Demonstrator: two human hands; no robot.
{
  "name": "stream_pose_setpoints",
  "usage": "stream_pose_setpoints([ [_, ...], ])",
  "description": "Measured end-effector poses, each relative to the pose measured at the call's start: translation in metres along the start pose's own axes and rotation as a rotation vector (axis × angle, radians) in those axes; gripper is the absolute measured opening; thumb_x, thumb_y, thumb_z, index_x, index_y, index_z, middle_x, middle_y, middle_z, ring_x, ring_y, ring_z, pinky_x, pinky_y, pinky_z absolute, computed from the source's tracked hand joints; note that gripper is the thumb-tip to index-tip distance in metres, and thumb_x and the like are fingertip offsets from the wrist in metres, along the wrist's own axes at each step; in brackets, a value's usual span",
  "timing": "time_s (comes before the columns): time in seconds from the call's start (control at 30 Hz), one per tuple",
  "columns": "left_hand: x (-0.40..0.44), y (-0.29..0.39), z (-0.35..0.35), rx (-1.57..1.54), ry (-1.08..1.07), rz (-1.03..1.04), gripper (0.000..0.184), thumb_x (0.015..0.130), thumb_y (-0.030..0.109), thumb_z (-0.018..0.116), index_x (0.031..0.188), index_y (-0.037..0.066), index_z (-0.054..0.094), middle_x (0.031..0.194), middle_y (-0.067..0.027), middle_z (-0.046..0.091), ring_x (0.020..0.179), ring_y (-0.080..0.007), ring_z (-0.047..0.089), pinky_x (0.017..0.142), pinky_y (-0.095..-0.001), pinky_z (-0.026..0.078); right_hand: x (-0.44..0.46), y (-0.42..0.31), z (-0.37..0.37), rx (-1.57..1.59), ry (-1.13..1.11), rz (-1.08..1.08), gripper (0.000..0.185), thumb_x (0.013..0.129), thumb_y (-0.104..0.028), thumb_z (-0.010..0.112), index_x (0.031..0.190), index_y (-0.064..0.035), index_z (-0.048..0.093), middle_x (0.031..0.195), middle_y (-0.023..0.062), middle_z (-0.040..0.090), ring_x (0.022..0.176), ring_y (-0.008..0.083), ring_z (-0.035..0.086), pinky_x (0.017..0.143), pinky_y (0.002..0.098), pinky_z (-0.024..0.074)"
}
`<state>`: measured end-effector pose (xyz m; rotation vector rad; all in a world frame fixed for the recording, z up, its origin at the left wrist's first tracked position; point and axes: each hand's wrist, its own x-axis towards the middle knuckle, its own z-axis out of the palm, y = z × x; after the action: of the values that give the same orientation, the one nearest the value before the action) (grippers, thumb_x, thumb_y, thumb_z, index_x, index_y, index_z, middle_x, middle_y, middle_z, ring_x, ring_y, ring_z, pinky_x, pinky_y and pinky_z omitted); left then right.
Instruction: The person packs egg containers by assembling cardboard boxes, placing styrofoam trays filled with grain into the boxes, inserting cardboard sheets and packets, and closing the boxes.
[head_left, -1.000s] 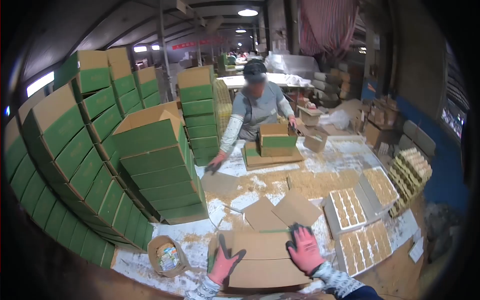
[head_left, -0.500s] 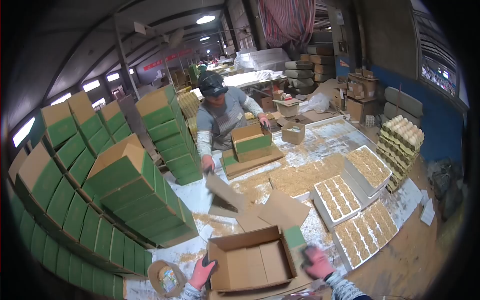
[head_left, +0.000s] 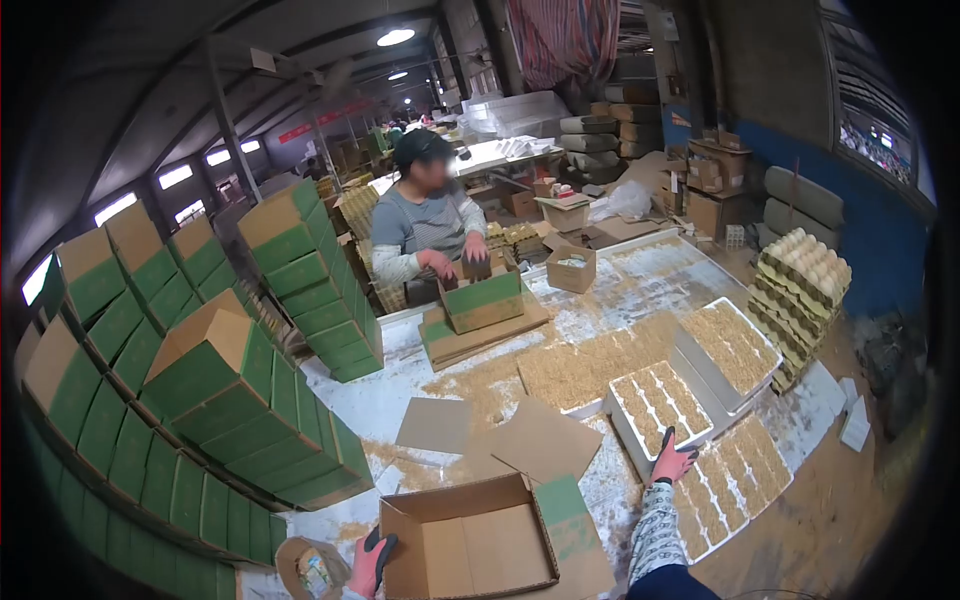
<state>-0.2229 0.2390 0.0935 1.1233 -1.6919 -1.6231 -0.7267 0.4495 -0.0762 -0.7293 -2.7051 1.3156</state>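
Note:
An open cardboard box (head_left: pixel 470 535) lies in front of me with nothing inside but its brown bottom. My left hand (head_left: pixel 370 562), in a pink and black glove, is closed on the box's left wall. My right hand (head_left: pixel 674 458), gloved alike, has its fingers over the near edge of a white foam box (head_left: pixel 634 440) filled with rows of tan grainy filler. Right beside it lies another filled white foam box (head_left: pixel 728 490), and a third white foam box (head_left: pixel 735 345) stands behind. Flat cardboard sheets (head_left: pixel 548 440) lie beyond the cardboard box.
Across the table (head_left: pixel 640 270), a person handles a green and brown carton (head_left: pixel 482 304). Stacked green cartons (head_left: pixel 250 410) crowd the left. Egg trays (head_left: pixel 800 290) stand at the right. A round tub (head_left: pixel 300 570) with small packets sits beside my left hand.
My right hand has moved from beside the cardboard box to the foam box. The person opposite has let a cardboard sheet drop onto the table and put both hands at the carton.

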Motion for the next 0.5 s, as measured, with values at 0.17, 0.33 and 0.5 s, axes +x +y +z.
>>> stream_pose_setpoints([
  [0.17,-0.008,0.008,0.002,-0.044,0.043,-0.026,0.028,0.086,0.015,0.058,0.108,-0.002,0.059,0.091,-0.0025,0.063,0.078,-0.0080,0.057,0.069,-0.0233,0.047,-0.011,-0.016,-0.003,0.872,-0.106,0.081,0.098,0.069,-0.020,0.075,0.140,0.0011,0.012,0.139,0.0190,0.030,0.124,0.0292,0.036,0.103,0.0378,0.0285],
  [0.33,-0.007,0.002,-0.003,-0.119,0.005,0.003,0.027,0.086,0.011,0.057,0.109,-0.003,0.058,0.092,-0.0027,0.064,0.078,-0.0079,0.056,0.069,-0.0226,0.047,-0.072,-0.039,-0.084,1.160,-0.627,0.225,0.071,0.075,-0.010,0.067,0.133,0.0018,0.027,0.119,0.0126,0.051,0.106,0.0252,0.053,0.091,0.0383,0.0421],
  [0.5,0.002,-0.018,-0.007,-0.179,-0.014,0.012,0.026,0.087,0.011,0.056,0.109,-0.003,0.058,0.091,-0.0043,0.064,0.078,-0.0071,0.056,0.069,-0.0232,0.047,-0.149,-0.059,-0.181,0.344,-0.548,-1.260,0.037,0.075,-0.003,0.060,0.112,0.0001,0.056,0.111,0.0174,0.057,0.103,0.0274,0.055,0.089,0.0350,0.0442],
])
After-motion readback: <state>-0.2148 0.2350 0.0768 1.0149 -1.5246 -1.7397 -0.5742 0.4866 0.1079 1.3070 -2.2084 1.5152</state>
